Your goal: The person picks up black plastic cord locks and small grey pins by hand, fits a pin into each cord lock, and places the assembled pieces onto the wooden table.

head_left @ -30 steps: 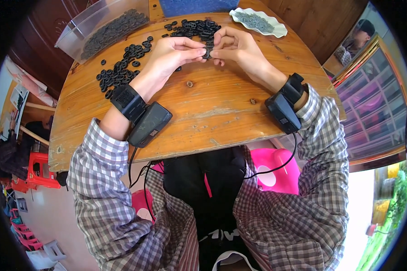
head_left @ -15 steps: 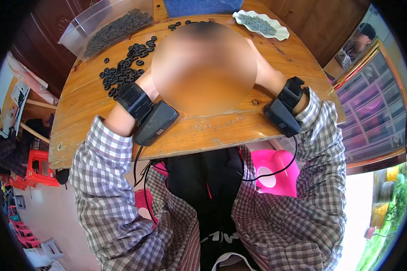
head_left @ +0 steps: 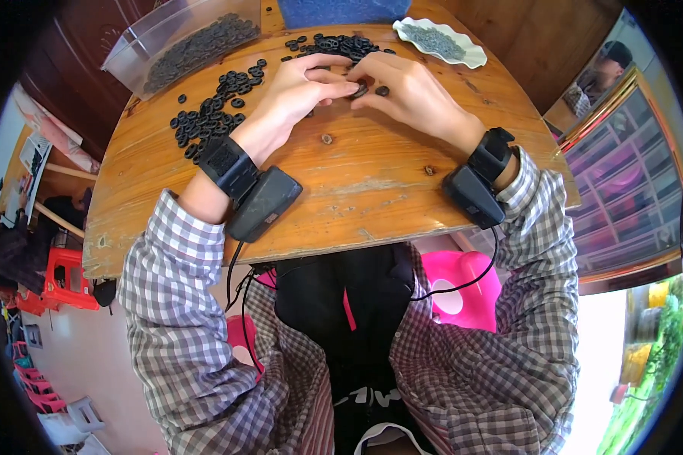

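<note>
My left hand (head_left: pixel 300 95) and my right hand (head_left: pixel 413 91) meet over the far middle of the wooden table (head_left: pixel 357 205). Between their fingertips is a small black ring-shaped part (head_left: pixel 359 90), pinched from both sides; the fingers partly cover it. Close against my right hand's curled fingers sits another small black part (head_left: pixel 382 91). Just beyond the fingers lies a heap of black ring-shaped parts (head_left: pixel 334 45). A second loose spread of the same parts (head_left: pixel 212 114) lies to the left of my left wrist.
At the far left stands a clear plastic bin (head_left: pixel 121 72) holding many dark parts. A blue bin (head_left: pixel 341 14) is at the far edge. To its right, a white scalloped dish (head_left: pixel 474 57) holds small greyish pieces. Black boxes (head_left: pixel 265 205) are strapped to my wrists, with cables hanging down.
A blur covers my hands in the earlier frame, so their finger movement cannot be told. Forearms and the parts at left stay nearly in place, with a slight shift of the view.
</note>
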The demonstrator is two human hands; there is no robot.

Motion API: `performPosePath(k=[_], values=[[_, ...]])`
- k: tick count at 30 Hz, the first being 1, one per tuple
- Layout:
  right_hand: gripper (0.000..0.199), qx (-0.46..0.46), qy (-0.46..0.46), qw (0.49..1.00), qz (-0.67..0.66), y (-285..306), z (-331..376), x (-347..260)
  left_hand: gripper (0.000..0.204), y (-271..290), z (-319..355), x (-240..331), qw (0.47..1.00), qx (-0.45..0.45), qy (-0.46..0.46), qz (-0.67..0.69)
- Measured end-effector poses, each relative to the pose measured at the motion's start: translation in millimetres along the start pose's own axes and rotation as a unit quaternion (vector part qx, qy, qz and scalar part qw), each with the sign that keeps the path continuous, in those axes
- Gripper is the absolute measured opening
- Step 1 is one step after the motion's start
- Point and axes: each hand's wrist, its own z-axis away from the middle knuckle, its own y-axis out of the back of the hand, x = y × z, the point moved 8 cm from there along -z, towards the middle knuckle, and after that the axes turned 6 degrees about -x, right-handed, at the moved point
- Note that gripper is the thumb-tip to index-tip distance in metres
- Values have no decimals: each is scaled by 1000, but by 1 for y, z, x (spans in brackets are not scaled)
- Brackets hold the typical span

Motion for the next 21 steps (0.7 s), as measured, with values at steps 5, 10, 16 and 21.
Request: performPosePath(k=[5, 10, 16, 21], values=[[38, 42, -61, 994, 84, 15, 6, 41, 18, 98, -10, 69, 851, 228, -222, -419], [31, 6, -166, 983, 78, 22, 25, 89, 9, 180, -10, 141, 751, 389, -261, -465], [24, 14, -185, 974, 133, 30, 28, 116, 22, 367, -43, 63, 637, 312, -80, -700], [26, 13, -282, 954, 99, 36, 85, 175, 16, 138, -40, 79, 663, 273, -318, -620]])
